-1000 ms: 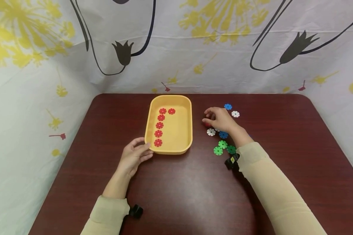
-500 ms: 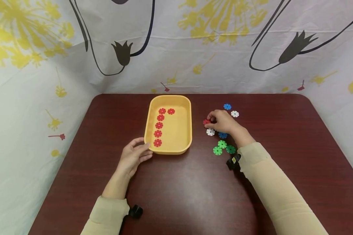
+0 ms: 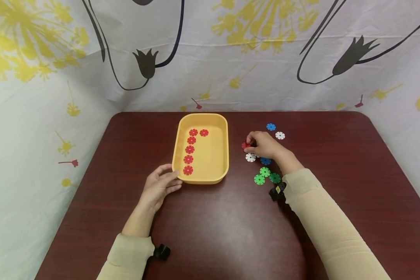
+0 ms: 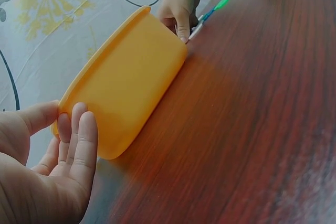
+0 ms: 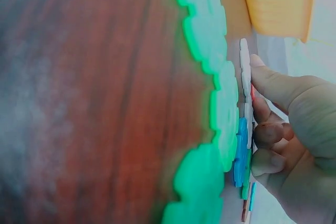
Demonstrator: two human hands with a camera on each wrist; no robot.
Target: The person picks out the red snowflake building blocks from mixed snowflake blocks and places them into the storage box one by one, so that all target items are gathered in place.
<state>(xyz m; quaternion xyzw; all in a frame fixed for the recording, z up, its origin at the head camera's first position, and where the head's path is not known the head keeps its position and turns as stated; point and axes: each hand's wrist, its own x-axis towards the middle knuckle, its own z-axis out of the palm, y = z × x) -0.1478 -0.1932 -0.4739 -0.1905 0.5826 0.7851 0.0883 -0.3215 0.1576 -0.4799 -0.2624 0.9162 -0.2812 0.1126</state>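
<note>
My left hand (image 3: 159, 186) pinches the near-left corner of a yellow plastic tray (image 3: 226, 155), thumb over the rim and fingers against the outer wall. In the left wrist view the fingers lie along the side of that tray (image 4: 126, 72). Red notched discs (image 3: 188, 159) lie in a column down the tray's left side, one more beside the top of it. To the right of the tray, my right hand (image 3: 266, 146) pinches another red notched disc (image 3: 245, 145) between thumb and fingers, low at the table. Only a red sliver shows behind the thumb in the right wrist view.
Close by the right hand lie a white disc (image 3: 250, 157) and a blue disc (image 3: 265, 160). Green discs (image 3: 259, 179) sit nearer me, by the right wrist camera (image 3: 277, 191). Farther back are another blue disc (image 3: 271, 126) and white disc (image 3: 280, 135). A patterned cloth hangs behind the table.
The right hand has moved slightly down and right, and its thumb and fingers have closed on the red disc. The left hand and tray stay where they were.
</note>
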